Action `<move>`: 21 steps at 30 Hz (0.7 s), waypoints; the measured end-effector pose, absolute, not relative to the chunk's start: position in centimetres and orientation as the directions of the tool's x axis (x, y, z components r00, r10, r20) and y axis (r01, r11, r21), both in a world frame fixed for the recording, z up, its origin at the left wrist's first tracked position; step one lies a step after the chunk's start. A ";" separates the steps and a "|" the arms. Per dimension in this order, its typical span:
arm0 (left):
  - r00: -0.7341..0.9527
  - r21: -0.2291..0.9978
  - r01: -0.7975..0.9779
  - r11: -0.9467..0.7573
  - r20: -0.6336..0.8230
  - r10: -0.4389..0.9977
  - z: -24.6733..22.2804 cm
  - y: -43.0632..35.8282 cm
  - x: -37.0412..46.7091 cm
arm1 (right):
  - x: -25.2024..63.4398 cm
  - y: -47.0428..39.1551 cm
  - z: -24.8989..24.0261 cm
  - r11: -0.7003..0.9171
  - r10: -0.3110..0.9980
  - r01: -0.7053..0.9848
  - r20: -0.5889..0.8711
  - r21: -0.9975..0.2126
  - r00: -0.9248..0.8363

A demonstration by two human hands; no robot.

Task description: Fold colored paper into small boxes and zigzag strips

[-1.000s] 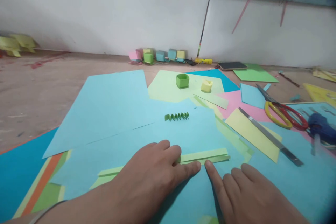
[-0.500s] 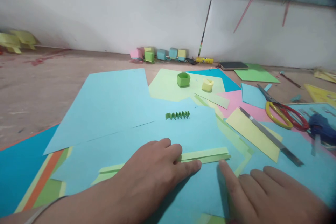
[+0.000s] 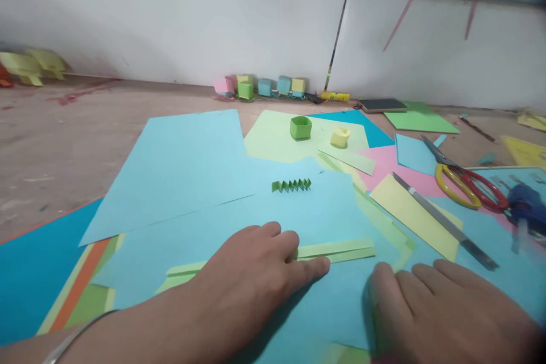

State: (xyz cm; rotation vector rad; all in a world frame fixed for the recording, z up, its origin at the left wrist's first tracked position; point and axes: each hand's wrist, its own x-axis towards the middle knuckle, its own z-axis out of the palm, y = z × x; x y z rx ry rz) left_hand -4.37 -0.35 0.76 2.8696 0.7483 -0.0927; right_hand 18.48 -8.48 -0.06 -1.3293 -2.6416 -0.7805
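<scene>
My left hand [image 3: 260, 273] lies on a light blue sheet [image 3: 222, 222], its fingers curled and its thumb stretched out. It presses down a folded light green paper strip [image 3: 352, 250], whose far end shows past the thumb. Just right of that end, apart from the strip, rests my right hand [image 3: 447, 313], fingers curled in; whatever is under them is hidden. Ahead of the hands sits a green zigzag-folded paper spring [image 3: 292, 185]. Farther back stand a green paper box [image 3: 301, 128] and a yellow rolled paper piece [image 3: 340, 136].
Scissors [image 3: 460, 182], a metal blade [image 3: 443, 219] and a blue tool [image 3: 526, 205] lie at the right. Along the wall stand small paper cubes [image 3: 264, 87], a yellow tube [image 3: 335, 96] and a phone-like dark slab [image 3: 383, 105].
My right hand has drawn away from the strip's end, and its outstretched index finger has curled in. My left hand keeps its hold on the strip. The view has shifted slightly.
</scene>
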 end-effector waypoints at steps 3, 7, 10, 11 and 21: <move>0.876 0.093 0.481 -0.872 -0.095 0.473 0.6 -0.4 -4.3 | 17.4 -7.5 0.1 0.631 0.635 0.681 0.256 0.373 -0.729; 0.886 0.035 0.463 -0.886 -0.057 0.461 0.2 -0.4 -4.7 | 16.7 -7.1 -1.3 0.695 0.610 0.670 0.278 0.261 -0.742; 0.872 0.045 0.487 -0.872 0.032 0.488 -0.3 -0.6 -5.5 | 16.9 -7.6 -2.5 0.670 0.606 0.679 0.306 0.300 -0.734; 0.858 0.068 0.507 -0.859 0.050 0.511 -0.4 -0.7 -5.8 | 17.0 -7.8 -2.8 0.664 0.603 0.676 0.306 0.320 -0.737; 0.694 0.178 0.709 -0.683 0.001 0.720 -0.7 -2.1 -9.0 | 16.5 -6.1 -1.8 0.750 0.562 0.615 0.253 0.246 -0.787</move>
